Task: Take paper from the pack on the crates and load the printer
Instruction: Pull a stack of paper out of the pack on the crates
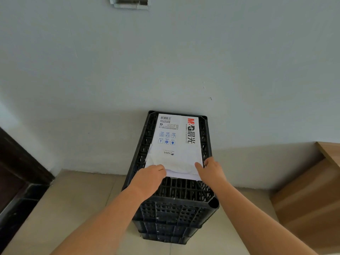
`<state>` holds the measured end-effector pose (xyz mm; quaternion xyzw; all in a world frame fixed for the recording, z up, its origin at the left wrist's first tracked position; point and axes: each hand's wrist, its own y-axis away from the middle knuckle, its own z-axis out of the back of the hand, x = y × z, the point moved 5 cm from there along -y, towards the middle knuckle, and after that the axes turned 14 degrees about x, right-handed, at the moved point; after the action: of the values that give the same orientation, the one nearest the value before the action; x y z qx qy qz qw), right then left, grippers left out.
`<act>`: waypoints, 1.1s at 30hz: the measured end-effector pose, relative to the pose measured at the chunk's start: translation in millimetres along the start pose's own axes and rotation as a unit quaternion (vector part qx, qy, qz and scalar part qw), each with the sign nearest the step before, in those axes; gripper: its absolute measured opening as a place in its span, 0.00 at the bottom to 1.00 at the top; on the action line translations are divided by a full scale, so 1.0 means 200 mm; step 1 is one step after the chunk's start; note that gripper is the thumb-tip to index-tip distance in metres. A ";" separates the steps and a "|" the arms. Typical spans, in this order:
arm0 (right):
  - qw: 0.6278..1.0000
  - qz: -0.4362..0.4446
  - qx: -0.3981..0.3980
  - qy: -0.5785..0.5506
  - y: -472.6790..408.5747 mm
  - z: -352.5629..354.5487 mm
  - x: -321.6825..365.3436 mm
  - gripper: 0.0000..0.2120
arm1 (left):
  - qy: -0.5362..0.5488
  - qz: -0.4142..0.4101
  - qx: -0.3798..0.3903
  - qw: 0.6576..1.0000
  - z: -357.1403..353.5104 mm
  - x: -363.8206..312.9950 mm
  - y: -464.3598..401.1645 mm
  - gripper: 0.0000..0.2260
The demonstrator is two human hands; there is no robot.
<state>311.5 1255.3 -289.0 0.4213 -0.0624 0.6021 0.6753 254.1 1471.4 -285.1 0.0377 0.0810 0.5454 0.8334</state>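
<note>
Both hands are working at the near, opened end of the white paper-wrapped ream with red and black printed lettering (176, 144). The left hand (150, 176) is curling its fingers over the left corner of that torn flap, pressing down on the crumpled wrapper; whether those fingers are actually pinching sheets or only resting on the wrap, I cannot tell from where I am standing. The right hand (211, 169) is gripping the right corner, thumb on top and fingers tucked under the edge, so its grip is closing on the end of the pack, where a thin white edge of sheets is showing.

The pack is lying flat and lengthwise on top of the stack of black slatted plastic crates (174, 203), its far end near the pale blue-grey wall (165, 61), its near end stopping short of the crates' front rim. The crates are standing on the beige tiled floor (73, 208), with a light brown wooden cabinet (311, 196) off to the right.

This looks like the first step: opening the wrapper to get at the paper. Next, I would judge, the hands need to part the flap, slide a sheaf out toward the person without bending it, and carry it away. No printer is in sight here.
</note>
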 end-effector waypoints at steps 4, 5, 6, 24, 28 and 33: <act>0.961 -0.075 0.062 -0.257 0.05 -0.10 -0.08 0.18 | 0.016 -0.014 -0.007 1.000 -0.03 0.00 0.05 0.05; 0.946 -0.079 0.069 -0.306 0.06 -0.12 -0.09 0.17 | 0.020 -0.020 -0.014 0.999 -0.03 0.00 0.07 0.04; 0.935 -0.079 0.068 -0.338 0.07 -0.14 -0.10 0.17 | 0.029 -0.024 -0.021 0.999 -0.02 0.00 0.09 0.04; 0.895 -0.048 0.066 -0.439 0.40 -0.24 -0.20 0.09 | 0.651 0.216 0.028 0.727 -0.08 0.17 0.38 0.14; 0.885 -0.041 0.090 -0.455 0.44 -0.24 -0.20 0.11 | 0.710 0.220 0.026 0.668 -0.07 0.16 0.40 0.16; 0.874 -0.029 0.141 -0.464 0.46 -0.22 -0.21 0.16 | 0.764 0.226 0.048 0.603 -0.05 0.10 0.43 0.15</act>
<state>202.3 1244.4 -296.9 0.7446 -0.2709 0.3199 0.5195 182.0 1524.4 -284.1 -0.3356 0.7030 0.5418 0.3157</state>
